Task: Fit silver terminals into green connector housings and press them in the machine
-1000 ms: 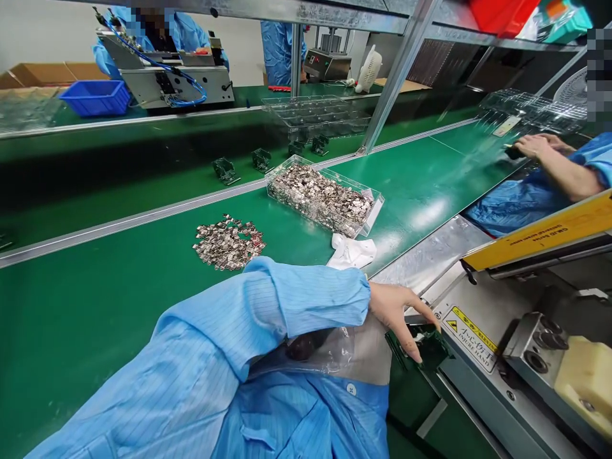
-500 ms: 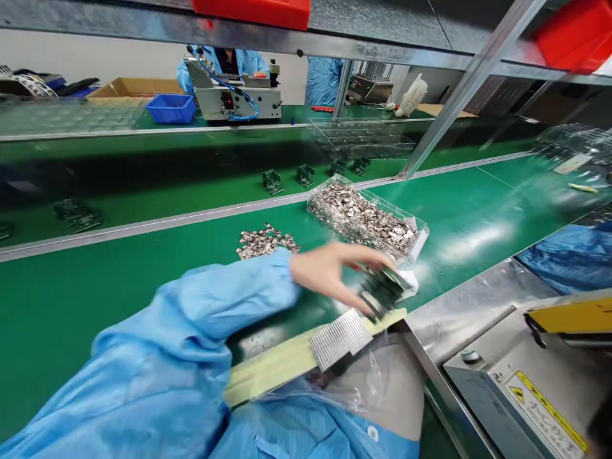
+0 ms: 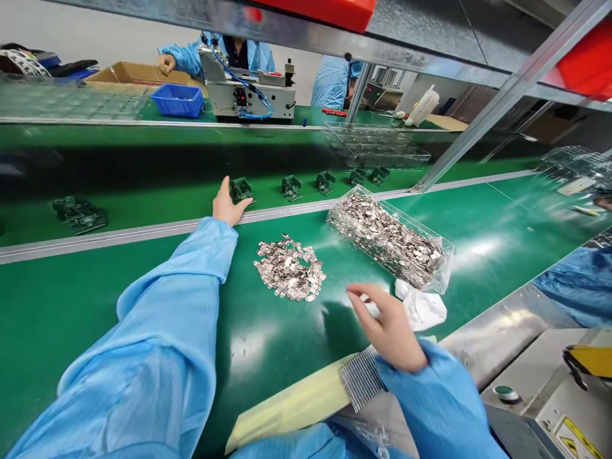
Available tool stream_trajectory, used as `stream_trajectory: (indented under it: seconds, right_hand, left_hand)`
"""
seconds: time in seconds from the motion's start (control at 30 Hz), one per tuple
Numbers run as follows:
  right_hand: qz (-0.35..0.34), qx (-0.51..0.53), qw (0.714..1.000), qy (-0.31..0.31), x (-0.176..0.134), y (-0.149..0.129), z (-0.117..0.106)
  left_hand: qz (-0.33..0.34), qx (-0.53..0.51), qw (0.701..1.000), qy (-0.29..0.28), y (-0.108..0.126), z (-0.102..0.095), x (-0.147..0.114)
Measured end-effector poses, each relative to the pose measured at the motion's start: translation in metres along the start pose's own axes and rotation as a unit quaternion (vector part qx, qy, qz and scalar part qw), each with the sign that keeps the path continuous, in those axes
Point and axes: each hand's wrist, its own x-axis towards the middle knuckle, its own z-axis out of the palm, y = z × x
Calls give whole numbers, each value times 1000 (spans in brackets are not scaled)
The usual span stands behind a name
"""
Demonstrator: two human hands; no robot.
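L hand (image 3: 228, 203) over the green far lane (image 3: 167, 203), relaxed, thumb and fingers spread wide around the near side of a dark green part (image 3: 242, 189); no firm grip visible, contact unclear. Part seated just past the metal strip (image 3: 157, 231), leftmost of a row of 5, w/ a dark cluster (image 3: 80, 215) well off to its left. R hand (image 3: 389, 328) above the near surface (image 3: 282, 338), half-curled, thumb and index tips close tog. (pinching anything? can't tell). Betw. hands, a loose heap of small metal pieces (image 3: 289, 271). Right of that, a clear tray (image 3: 447, 271) full of similar bits, set at an angle, w/ a crumpled white sheet (image 3: 423, 309) by its near end. Closer in, a pale yellow strip (image 3: 291, 405) and a ribbed grey piece (image 3: 362, 377) beside the R sleeve (image 3: 440, 389). Far bench: blue bin (image 3: 178, 105), machine (image 3: 253, 102) w/ blue hoses, co-worker's hand (image 3: 167, 64) near a cardboard box (image 3: 129, 73), white fan (image 3: 423, 107) farther right.
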Motion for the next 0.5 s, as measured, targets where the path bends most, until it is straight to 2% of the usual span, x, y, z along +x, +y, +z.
stream_trajectory:
  seconds: [0.07,0.13,0.2,0.27,0.3,0.37,0.5]
  right_hand:
    - [-16,-34,996,-76,55,-10,32]
    - [-6,-121,983,-141,102,-18,61]
    - [2,-164,971,-172,135,-22,84]
    - [7,-192,963,-192,155,-22,103]
    - [9,-207,957,-201,160,-22,110]
    - [12,-240,947,-215,163,-20,121]
    - [4,-289,929,-232,158,-21,128]
  left_hand:
    - [47,41,997,51,-9,-27,-13]
    - [62,96,983,141,-27,-71,-28]
    - [33,149,965,215,-48,-121,-40]
    - [-30,174,952,251,-66,-163,-45]
    - [-66,174,949,255,-74,-178,-45]
    - [-128,153,951,235,-83,-196,-41]
    - [-170,121,965,159,-88,-202,-25]
